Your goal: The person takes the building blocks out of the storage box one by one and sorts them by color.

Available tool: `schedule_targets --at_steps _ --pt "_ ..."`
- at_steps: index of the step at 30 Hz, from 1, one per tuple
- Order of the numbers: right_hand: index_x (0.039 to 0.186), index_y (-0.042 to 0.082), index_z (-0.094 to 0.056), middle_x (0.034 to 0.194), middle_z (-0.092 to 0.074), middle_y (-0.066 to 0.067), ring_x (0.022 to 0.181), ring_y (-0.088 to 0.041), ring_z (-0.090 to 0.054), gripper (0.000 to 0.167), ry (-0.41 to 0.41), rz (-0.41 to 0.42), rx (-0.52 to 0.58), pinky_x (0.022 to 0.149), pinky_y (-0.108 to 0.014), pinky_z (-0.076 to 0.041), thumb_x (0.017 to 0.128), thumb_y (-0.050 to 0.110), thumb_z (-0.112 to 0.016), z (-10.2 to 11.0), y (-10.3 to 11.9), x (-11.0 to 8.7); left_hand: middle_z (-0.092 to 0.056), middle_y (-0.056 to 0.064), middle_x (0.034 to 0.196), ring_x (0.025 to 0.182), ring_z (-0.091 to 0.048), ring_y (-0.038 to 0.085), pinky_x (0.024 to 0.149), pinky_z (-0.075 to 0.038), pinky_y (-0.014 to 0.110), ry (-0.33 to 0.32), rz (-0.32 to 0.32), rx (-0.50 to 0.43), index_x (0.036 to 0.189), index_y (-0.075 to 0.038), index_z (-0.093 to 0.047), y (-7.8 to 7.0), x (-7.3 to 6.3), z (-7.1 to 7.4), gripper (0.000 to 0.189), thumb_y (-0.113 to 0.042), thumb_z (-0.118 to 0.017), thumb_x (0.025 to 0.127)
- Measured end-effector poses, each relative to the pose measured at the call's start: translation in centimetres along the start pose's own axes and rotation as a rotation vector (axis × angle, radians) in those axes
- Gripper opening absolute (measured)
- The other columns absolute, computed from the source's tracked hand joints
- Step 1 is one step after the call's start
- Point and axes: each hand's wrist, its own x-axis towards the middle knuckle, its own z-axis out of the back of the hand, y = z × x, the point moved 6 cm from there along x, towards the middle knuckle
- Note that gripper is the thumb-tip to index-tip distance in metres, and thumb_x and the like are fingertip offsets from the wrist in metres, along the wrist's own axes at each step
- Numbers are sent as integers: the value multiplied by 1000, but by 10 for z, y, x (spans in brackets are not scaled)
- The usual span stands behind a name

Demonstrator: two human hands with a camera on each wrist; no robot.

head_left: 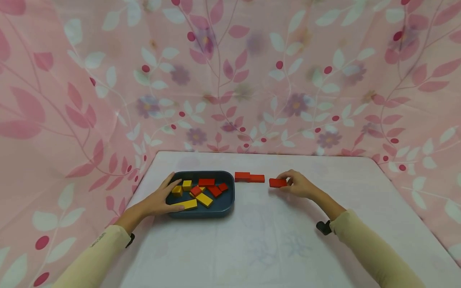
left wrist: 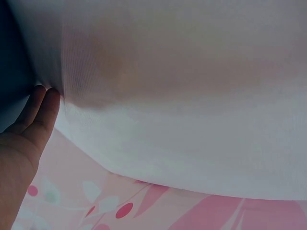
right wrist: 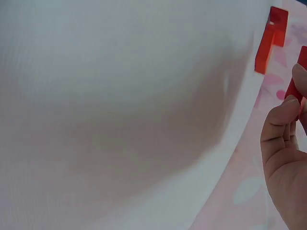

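Note:
In the head view my right hand (head_left: 299, 184) pinches a red block (head_left: 277, 183) between thumb and fingers. The same block (right wrist: 303, 60) shows at the right edge of the right wrist view. To its left, apart from it, two red blocks (head_left: 242, 176) sit end to end on the table. My left hand (head_left: 158, 201) grips the left end of a dark blue tray (head_left: 201, 215), thumb over the near rim and fingers at the far side. Inside lie several red blocks (head_left: 207, 183) and yellow blocks (head_left: 204, 200). Two fingers (left wrist: 45, 108) touch the tray's side in the left wrist view.
A white cloth covers the table (head_left: 252, 248). Behind and beside it hangs a pink curtain (head_left: 230, 80) with a leaf and flower pattern. The table's back edge runs a little beyond the tray and the row of red blocks.

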Motion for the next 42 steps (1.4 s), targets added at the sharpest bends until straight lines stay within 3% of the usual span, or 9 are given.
schedule_targets --at_steps 11,16,24,30,42 --pt "119 10 -67 122 -60 -19 94 -30 -55 33 -17 -30 -21 67 -31 -54 87 3 -70 7 -19 8 4 15 167 147 -21 48 107 -31 72 -1 6 2 157 -18 -26 0 -1 0 100 -61 -72 79" --pt "115 12 -68 117 -64 -17 98 -30 -54 31 -16 -17 -92 74 -32 -51 85 8 -75 1 -27 16 4 15 167 146 -22 49 106 -31 73 3 7 1 157 -18 -27 2 -2 -1 99 -61 -72 79" --pt "118 10 -66 104 -67 -12 89 -26 -54 32 -13 17 -151 76 -35 -47 87 12 -75 -2 -26 25 5 15 166 146 -20 49 106 -31 73 0 0 -1 156 -18 -29 2 0 -2 98 -61 -72 79" --pt "123 12 -63 103 -65 -13 90 -25 -55 35 33 -34 -145 76 -34 -51 89 15 -73 -6 -26 32 6 14 167 145 -22 49 106 -31 73 2 -2 -4 157 -20 -28 3 0 -1 99 -61 -72 79" --pt "124 11 -61 101 -60 -15 91 -28 -52 36 36 -101 -150 76 -35 -48 90 18 -72 -7 -23 42 5 14 167 145 -23 49 106 -31 73 6 -1 -3 156 -18 -28 0 0 0 98 -61 -72 80"
